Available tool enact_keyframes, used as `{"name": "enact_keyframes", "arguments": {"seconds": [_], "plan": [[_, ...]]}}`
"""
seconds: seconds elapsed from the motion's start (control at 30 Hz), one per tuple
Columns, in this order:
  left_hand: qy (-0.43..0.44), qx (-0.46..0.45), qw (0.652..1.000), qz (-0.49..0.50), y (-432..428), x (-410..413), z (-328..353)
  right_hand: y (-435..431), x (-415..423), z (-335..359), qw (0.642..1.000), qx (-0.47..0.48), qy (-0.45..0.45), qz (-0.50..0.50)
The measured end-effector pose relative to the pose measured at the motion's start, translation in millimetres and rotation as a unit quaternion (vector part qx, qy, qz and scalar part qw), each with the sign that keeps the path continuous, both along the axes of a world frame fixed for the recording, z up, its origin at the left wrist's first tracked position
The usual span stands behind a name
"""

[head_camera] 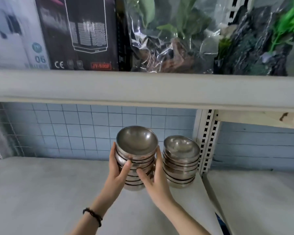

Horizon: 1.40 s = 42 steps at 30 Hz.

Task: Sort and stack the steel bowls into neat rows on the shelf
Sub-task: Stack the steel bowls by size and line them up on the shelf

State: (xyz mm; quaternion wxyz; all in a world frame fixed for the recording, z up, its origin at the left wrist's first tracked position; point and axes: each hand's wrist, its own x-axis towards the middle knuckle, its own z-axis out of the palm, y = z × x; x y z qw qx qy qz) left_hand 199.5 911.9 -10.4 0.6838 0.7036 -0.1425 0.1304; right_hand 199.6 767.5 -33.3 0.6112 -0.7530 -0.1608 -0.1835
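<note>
A tall stack of nested steel bowls stands on the grey shelf, near its middle. My left hand clasps the stack's left side, thumb across the front. My right hand clasps its right side, fingers up along the bowls. Just to the right, a second stack of steel bowls of about the same height stands free beside the shelf upright, a narrow gap apart from the held stack. The lower bowls of the held stack are hidden behind my hands.
A slotted metal upright rises right behind the second stack. A wire grid back panel closes the rear. The upper shelf's edge hangs overhead, loaded with boxes and bagged plants. Another shelf bay lies to the right.
</note>
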Motion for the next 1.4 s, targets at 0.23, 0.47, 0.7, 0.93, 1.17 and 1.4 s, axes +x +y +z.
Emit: {"name": "enact_keyframes", "arguments": {"seconds": [0.23, 0.47, 0.7, 0.93, 1.17, 1.4], "plan": [[0.021, 0.007, 1.000, -0.011, 9.7, 40.8, -17.1, 10.7, 31.6, -9.8, 0.999, -0.021, 0.034, -0.023], [0.008, 0.016, 1.000, -0.024, 12.4, 53.9, -29.4, 8.0, 39.9, -16.8, 0.998, -0.024, 0.050, -0.019], [0.010, 0.079, 0.997, -0.020, 21.3, 59.6, -29.7, -0.5, 39.5, -14.1, 0.995, -0.058, 0.085, -0.004], [0.023, 0.191, 0.980, 0.046, 28.3, 44.2, -16.7, -10.6, 19.7, -0.8, 0.980, -0.166, 0.104, -0.019], [0.068, 0.509, 0.835, 0.197, 23.4, -16.9, -4.0, -45.5, -31.4, 21.5, 0.927, -0.343, 0.130, -0.078], [-0.033, 0.648, 0.740, 0.175, -40.2, -104.8, 13.4, -109.4, -124.6, 38.0, 0.892, -0.429, 0.079, -0.114]]}}
